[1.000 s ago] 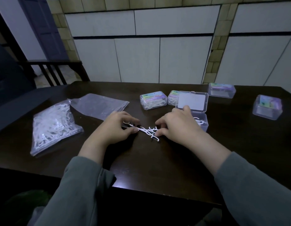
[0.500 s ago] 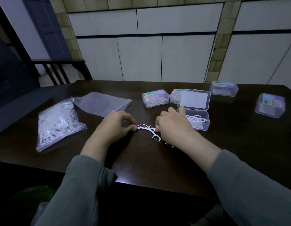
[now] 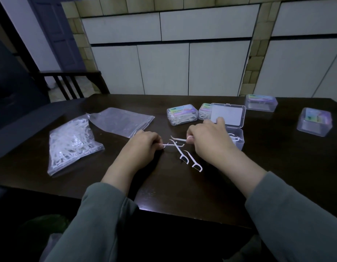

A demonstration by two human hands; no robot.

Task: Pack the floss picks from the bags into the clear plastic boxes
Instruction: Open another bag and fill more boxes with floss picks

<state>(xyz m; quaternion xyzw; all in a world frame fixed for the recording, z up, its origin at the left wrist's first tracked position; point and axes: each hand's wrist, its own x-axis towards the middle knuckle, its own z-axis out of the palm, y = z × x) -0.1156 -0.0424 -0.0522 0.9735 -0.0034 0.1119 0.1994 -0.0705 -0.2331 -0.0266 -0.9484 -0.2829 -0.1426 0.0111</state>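
Floss picks (image 3: 184,155) lie loose at 6 o'clock of the open box (image 3: 236,140); left hand (image 3: 143,146) and right hand (image 3: 207,138) each pinch one, likely sorting for packing.

It looked like a room in a home, likely a dining area. A dark wooden table (image 3: 182,195) stood before white cabinet doors (image 3: 163,69) set between tiled pillars (image 3: 250,59). A dark slatted chair back (image 3: 69,82) stood at the table's far left corner, with a panelled door (image 3: 56,31) behind.
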